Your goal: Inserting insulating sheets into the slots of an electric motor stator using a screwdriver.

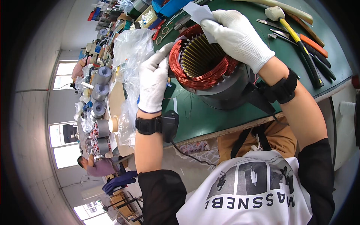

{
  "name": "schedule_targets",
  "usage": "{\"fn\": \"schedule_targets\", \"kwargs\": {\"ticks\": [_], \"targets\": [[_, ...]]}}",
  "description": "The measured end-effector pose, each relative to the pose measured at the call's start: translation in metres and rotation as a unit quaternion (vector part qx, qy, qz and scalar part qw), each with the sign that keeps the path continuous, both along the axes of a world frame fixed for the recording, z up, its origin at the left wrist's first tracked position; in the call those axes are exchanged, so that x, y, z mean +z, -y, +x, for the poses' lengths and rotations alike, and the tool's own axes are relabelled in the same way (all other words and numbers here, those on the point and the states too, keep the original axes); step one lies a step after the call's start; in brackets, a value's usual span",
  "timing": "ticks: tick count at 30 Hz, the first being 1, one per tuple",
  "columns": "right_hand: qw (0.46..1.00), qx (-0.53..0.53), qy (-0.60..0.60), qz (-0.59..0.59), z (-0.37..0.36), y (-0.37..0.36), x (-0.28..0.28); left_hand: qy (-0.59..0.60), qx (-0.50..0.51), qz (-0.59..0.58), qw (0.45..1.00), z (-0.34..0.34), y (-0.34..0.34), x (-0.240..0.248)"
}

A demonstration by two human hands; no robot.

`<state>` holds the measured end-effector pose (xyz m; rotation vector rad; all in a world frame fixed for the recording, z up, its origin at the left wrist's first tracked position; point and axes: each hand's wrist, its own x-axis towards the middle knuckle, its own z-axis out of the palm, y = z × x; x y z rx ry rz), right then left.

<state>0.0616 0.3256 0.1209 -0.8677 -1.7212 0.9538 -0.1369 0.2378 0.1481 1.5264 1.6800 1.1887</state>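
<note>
A motor stator [225, 93] stands on the green bench, its grey cylindrical housing upright. Around its top runs a thick ring of red-brown copper wire [202, 83], and yellowish slot liners [198, 62] line the bore. My right hand [243, 39], in a white knit glove, is closed on white insulation paper [195, 12] above the far right side of the ring. Part of the paper hangs down toward the bore. My left hand [153, 78], also gloved, rests its outstretched fingers against the ring's left side.
On the right lie a mallet [275, 14] with a yellow-black handle, orange-handled pliers [315, 45] and wooden sticks. Scissors [162, 37], clear plastic sheeting [133, 48] and a blue bin [168, 6] are at the far left. Several stators line the bench beyond; another person [99, 167] works there.
</note>
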Motion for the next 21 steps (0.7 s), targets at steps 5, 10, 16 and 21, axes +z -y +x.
{"fn": "schedule_targets", "kwargs": {"ticks": [5, 10, 16, 21], "targets": [[1.0, -0.002, -0.01, 0.001, -0.002, -0.002, -0.006, -0.286, -0.026, 0.106, 0.952, -0.006, 0.002, 0.0], [0.996, 0.042, 0.062, 0.044, 0.004, -0.012, 0.002, -0.119, -0.109, -0.072, 0.984, -0.012, -0.012, 0.03], [0.969, 0.007, 0.159, 0.186, 0.002, -0.007, 0.007, -0.261, -0.11, -0.024, 0.959, -0.013, -0.012, 0.027], [0.885, 0.103, 0.216, 0.4, -0.006, -0.006, 0.019, -0.3, -0.082, -0.057, 0.949, -0.012, -0.014, 0.037]]}}
